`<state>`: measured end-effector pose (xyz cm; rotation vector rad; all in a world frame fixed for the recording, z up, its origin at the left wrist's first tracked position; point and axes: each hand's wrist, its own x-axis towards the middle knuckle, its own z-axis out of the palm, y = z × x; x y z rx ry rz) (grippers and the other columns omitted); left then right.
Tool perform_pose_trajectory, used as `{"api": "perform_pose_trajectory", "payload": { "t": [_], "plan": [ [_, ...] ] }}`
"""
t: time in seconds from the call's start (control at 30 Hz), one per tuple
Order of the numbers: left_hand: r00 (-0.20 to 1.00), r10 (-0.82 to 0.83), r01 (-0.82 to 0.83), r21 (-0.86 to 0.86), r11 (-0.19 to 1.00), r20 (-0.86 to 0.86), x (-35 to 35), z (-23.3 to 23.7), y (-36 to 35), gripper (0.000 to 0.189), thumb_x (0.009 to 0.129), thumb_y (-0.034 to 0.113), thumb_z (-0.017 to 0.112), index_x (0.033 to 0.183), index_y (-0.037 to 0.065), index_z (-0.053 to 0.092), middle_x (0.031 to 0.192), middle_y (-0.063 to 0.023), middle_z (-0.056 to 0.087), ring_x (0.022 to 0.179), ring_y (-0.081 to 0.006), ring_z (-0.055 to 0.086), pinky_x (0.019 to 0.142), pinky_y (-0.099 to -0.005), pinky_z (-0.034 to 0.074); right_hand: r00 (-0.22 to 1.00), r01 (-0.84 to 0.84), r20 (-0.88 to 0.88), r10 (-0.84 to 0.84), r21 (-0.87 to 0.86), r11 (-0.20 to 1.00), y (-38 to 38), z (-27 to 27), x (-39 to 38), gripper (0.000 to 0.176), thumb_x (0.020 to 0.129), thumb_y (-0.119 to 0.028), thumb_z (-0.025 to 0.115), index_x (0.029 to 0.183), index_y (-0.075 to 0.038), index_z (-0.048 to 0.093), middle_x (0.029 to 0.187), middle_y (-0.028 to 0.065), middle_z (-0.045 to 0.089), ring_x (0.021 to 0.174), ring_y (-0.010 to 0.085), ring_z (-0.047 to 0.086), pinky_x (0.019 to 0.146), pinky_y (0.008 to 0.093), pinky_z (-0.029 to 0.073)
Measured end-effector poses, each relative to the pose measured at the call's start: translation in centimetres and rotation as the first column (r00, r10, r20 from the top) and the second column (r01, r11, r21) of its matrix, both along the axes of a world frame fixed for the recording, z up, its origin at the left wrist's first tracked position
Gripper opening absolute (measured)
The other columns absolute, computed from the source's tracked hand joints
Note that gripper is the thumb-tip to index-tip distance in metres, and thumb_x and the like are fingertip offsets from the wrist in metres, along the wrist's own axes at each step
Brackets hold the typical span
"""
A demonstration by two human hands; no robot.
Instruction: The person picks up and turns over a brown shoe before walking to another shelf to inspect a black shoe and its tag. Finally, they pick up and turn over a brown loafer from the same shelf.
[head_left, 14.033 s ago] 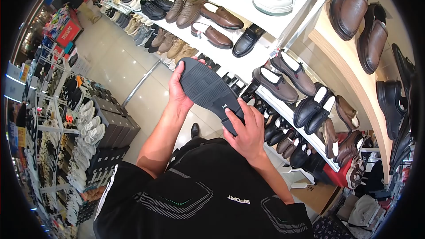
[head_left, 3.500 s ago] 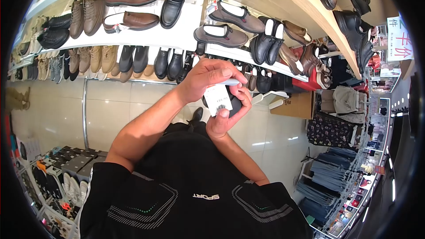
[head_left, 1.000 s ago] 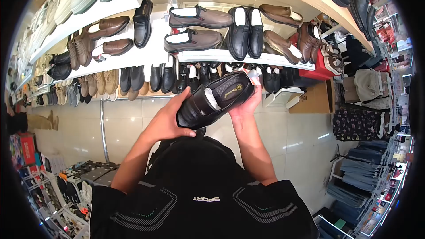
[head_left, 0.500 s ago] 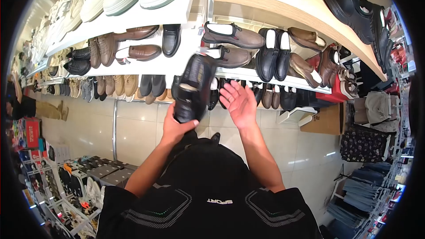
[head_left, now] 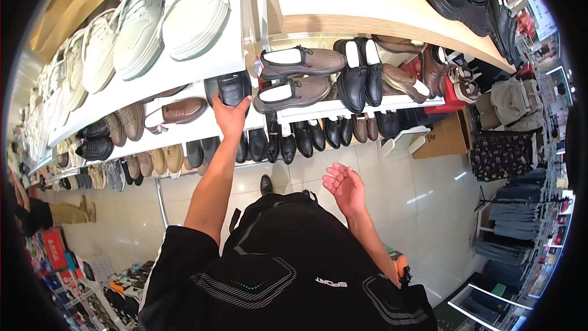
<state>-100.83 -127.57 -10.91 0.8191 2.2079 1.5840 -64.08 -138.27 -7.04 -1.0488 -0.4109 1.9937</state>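
- Left hand (head_left: pixel 231 115), at the end of an outstretched arm, is partly spread across the black slip-on shoe (head_left: pixel 234 89): thumb at its left side, fingers at its right.
- That shoe is over the white shelf (head_left: pixel 195 131), toe towards the wearer, just beside a second black shoe (head_left: pixel 211 87). Cannot tell whether its sole bears on the shelf or whether the hand carries any weight.
- Change: half a second ago the shoe was in front of the shelf, blurred, in the left hand; a second ago both hands held it. Now it is in line with the shelved shoes, under one hand only.
- Judgement: the close handling appears finished and the shoe is at the setting-down stage; release not yet shown.
- To its right, near the fingers, two grey-brown shoes (head_left: pixel 294 94) lie sideways, one behind the other, apparently undisturbed.
- Right hand (head_left: pixel 346 190) hangs well apart from the shelf, above the tiled floor (head_left: pixel 392 208), fingers loosely curled, holding nothing visible. It is lower than half a second ago and takes no part in the grip.
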Motion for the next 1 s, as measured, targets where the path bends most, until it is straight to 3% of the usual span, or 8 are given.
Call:
{"api": "perform_pose_trajectory", "payload": {
  "t": [0.1,0.2,0.37,0.47,0.7,0.8,0.87,1.0],
  "plan": [
    [0.996,0.006,-0.009,-0.031,0.999,-0.085,-0.9,-2.2,2.9,0.101,0.065,0.034,0.092,0.142,-0.009,0.043,0.135,-0.0295,0.054,0.127,-0.0417,0.053,0.109,-0.0440,0.041,0.996,0.086,-0.016,-0.086,-0.020,0.996,-1.9,-1.1,0.9,0.046,0.101,-0.040,0.052,0.127,-0.002,0.056,0.117,0.0134,0.067,0.105,0.0275,0.066,0.094,0.0396,0.053],
    [0.968,0.040,-0.042,0.000,0.999,-0.250,-1.4,-3.7,4.6,0.098,0.064,0.033,0.094,0.138,-0.010,0.046,0.123,-0.0245,0.064,0.110,-0.0348,0.064,0.098,-0.0394,0.048,0.991,0.133,-0.023,-0.134,-0.047,0.990,-3.3,-1.5,1.4,0.045,0.101,-0.040,0.052,0.126,-0.003,0.056,0.118,0.0136,0.066,0.104,0.0276,0.066,0.094,0.0401,0.053],
    [0.986,-0.040,0.022,-0.114,0.993,-0.161,-1.7,-4.9,6.1,0.097,0.063,0.032,0.094,0.138,-0.008,0.047,0.122,-0.0225,0.065,0.109,-0.0338,0.066,0.097,-0.0397,0.049,0.970,0.241,-0.009,-0.243,-0.087,0.967,-5.3,-1.4,1.3,0.045,0.101,-0.040,0.052,0.126,-0.003,0.056,0.118,0.0139,0.066,0.103,0.0282,0.066,0.093,0.0405,0.054],
    [0.980,0.033,-0.064,-0.155,0.986,-0.198,-1.5,-6.2,6.5,0.102,0.062,0.035,0.094,0.141,-0.009,0.046,0.128,-0.0255,0.063,0.115,-0.0369,0.064,0.101,-0.0409,0.048,0.960,0.280,0.001,-0.281,-0.090,0.956,-5.7,-1.2,0.6,0.045,0.101,-0.040,0.052,0.126,-0.003,0.056,0.118,0.0141,0.066,0.103,0.0285,0.067,0.092,0.0405,0.054],
    [0.973,0.056,-0.081,-0.105,0.991,-0.225,-0.8,-6.9,6.5,0.103,0.063,0.037,0.093,0.141,-0.009,0.043,0.132,-0.0297,0.057,0.122,-0.0422,0.057,0.105,-0.0440,0.045,0.955,0.297,-0.002,-0.298,-0.087,0.951,-6.4,-1.5,-0.8,0.048,0.101,-0.041,0.053,0.127,-0.001,0.055,0.119,0.0149,0.065,0.103,0.0283,0.066,0.091,0.0401,0.054],
    [0.987,0.044,-0.054,-0.063,0.997,-0.152,-0.8,-7.0,6.3,0.101,0.064,0.037,0.093,0.140,-0.008,0.043,0.131,-0.0326,0.055,0.123,-0.0461,0.054,0.105,-0.0462,0.044,0.952,0.304,-0.003,-0.306,-0.092,0.948,-6.6,-1.3,-1.2,0.047,0.099,-0.041,0.056,0.126,-0.002,0.057,0.117,0.0140,0.067,0.103,0.0299,0.066,0.093,0.0422,0.054],
    [0.965,0.009,-0.040,-0.114,0.993,-0.263,-0.9,-7.0,6.1,0.099,0.065,0.035,0.093,0.139,-0.008,0.042,0.130,-0.0336,0.053,0.122,-0.0476,0.052,0.104,-0.0477,0.044,0.951,0.310,0.011,-0.310,-0.092,0.946,-7.0,-1.2,-1.5,0.048,0.100,-0.042,0.054,0.127,-0.002,0.056,0.118,0.0143,0.066,0.103,0.0291,0.066,0.092,0.0415,0.054],
    [0.945,0.005,-0.043,-0.109,0.993,-0.326,-0.8,-7.9,5.7,0.096,0.067,0.033,0.092,0.139,-0.008,0.043,0.128,-0.0305,0.051,0.118,-0.0490,0.052,0.102,-0.0488,0.046,0.952,0.306,0.019,-0.306,-0.110,0.946,-7.5,-1.1,-1.9,0.048,0.100,-0.042,0.053,0.127,-0.002,0.055,0.118,0.0140,0.066,0.104,0.0282,0.066,0.092,0.0410,0.053]
  ]
}}
